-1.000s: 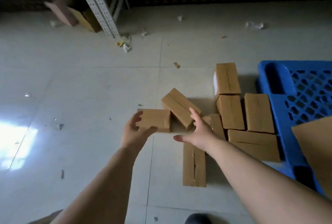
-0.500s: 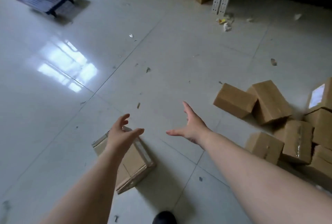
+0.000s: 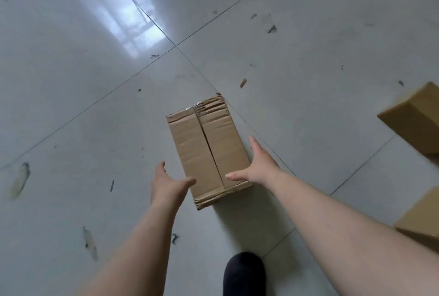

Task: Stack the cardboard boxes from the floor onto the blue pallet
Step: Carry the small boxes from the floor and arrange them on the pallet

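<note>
Grey tiled floor (image 3: 71,81) fills nearly everything, glossy, with dark grout lines crossing just beyond the middle and a pale window glare (image 3: 135,24) shining near the top. Three boxes in view. One box (image 3: 209,150) lies flat on the floor dead centre, long side running away from the person, flap seam up the middle of its top, far and near edges crumpled and frayed. Two more sit at the right edge, both cut off by the frame: the upper box (image 3: 415,119) tilted on a corner, the lower box (image 3: 422,222) partly behind the right forearm. Both are well apart from the centre one.

Two bare arms reach in from the bottom. Left hand (image 3: 166,184) is beside the box's left side, fingers straight and spread, thumb pointing across toward the near left corner; it grasps nothing, and whether the thumb touches the cardboard I cannot tell. Right hand (image 3: 256,167) is at the right side, fingers extended along that edge, thumb lying over the top face near the seam, released as well, no grip closed.

One dark shoe toe (image 3: 244,272) pokes in at the bottom, near the box. Small stuff: a tan cardboard scrap (image 3: 242,83) just beyond the box, dark flecks and tape bits (image 3: 272,29) scattered over the tiles, smudges on the left.
</note>
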`<state>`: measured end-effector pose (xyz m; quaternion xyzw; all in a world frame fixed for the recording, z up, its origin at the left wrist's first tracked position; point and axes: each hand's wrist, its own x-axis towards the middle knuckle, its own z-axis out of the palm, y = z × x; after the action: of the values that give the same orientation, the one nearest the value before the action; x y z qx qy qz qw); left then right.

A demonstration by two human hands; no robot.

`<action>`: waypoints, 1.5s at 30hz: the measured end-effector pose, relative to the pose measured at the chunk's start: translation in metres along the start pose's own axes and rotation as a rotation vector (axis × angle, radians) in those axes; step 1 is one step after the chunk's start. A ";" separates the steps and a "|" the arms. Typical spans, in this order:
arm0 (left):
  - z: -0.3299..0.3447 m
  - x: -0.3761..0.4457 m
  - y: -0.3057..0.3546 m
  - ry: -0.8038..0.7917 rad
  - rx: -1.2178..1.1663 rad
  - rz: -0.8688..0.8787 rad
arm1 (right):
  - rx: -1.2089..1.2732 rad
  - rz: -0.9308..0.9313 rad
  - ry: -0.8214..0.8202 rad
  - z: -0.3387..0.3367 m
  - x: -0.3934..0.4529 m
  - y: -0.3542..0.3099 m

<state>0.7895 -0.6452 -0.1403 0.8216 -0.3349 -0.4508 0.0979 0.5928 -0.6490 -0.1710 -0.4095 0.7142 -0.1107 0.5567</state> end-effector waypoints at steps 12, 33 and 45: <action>0.054 -0.005 0.001 -0.173 -0.220 0.068 | 0.206 0.138 0.103 0.015 0.008 0.029; -0.048 -0.375 0.320 -0.449 -0.207 0.634 | 0.595 0.015 0.635 -0.315 -0.350 -0.146; -0.107 -0.742 0.435 -0.820 0.024 0.926 | 0.605 0.045 1.183 -0.464 -0.735 -0.193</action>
<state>0.4014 -0.5159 0.6235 0.3520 -0.6721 -0.6368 0.1374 0.3037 -0.3903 0.6309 -0.0905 0.8452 -0.5008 0.1634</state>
